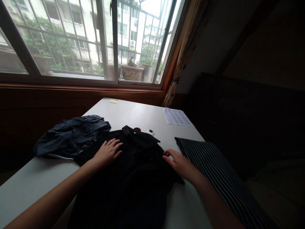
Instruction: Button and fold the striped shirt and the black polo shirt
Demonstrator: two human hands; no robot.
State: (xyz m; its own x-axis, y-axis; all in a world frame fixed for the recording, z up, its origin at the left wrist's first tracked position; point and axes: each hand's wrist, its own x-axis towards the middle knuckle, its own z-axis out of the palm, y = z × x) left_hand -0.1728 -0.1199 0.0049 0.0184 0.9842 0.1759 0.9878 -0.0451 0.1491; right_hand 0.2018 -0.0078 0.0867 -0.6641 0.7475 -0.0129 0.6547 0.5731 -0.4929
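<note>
A black collared shirt lies spread on the white table, its collar toward the window and its lower part toward me. Flat on the shirt's left shoulder area rests my left hand, its fingers stretched out and apart. At the opposite shoulder, my right hand has its thumb and fingertips brought together on the shirt's edge. The dark cloth makes folds near the right hand hard to see.
A crumpled dark blue-grey garment lies at left. Striped dark fabric hangs over the right edge of the white table. Beyond the collar are a white round object, a brown round one, printed papers and a yellow note.
</note>
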